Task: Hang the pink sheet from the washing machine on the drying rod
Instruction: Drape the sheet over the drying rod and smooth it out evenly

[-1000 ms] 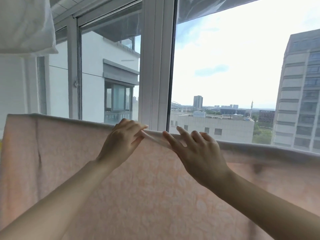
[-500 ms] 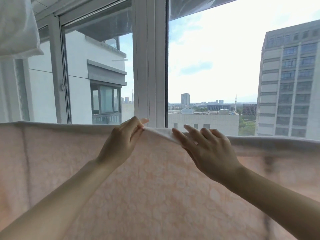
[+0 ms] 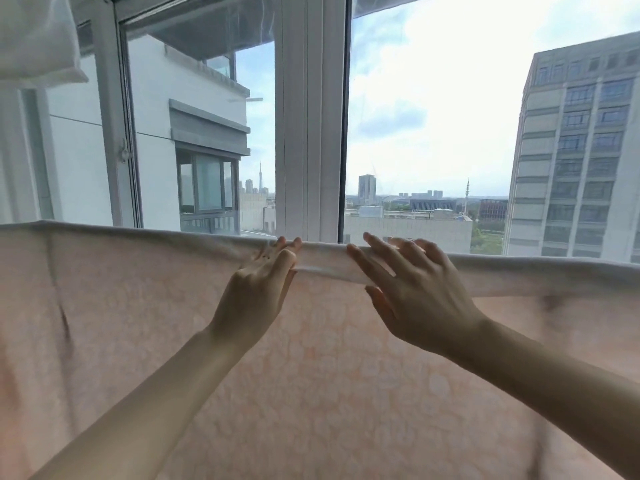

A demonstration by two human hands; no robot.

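Note:
The pink patterned sheet (image 3: pixel 311 393) hangs across the whole view, folded over a drying rod that stays hidden under its top edge. My left hand (image 3: pixel 258 292) reaches up to that edge just left of the window post, fingers laid over the fold, and pinches a pale band of it. My right hand (image 3: pixel 415 299) is a short way to the right. Its fingers spread over the top and its thumb sits under the same band. The strip of sheet between the two hands is pulled taut.
Right behind the sheet is a window with a white frame post (image 3: pixel 308 116); buildings and sky lie beyond the glass. White fabric (image 3: pixel 34 36) hangs at the top left corner. The sheet's left edge shows a seam (image 3: pixel 52 271).
The view has shifted so the window post sits further right. Both hands stayed on the sheet's top fold; my left fingers have straightened over it and my right fingers have spread wider.

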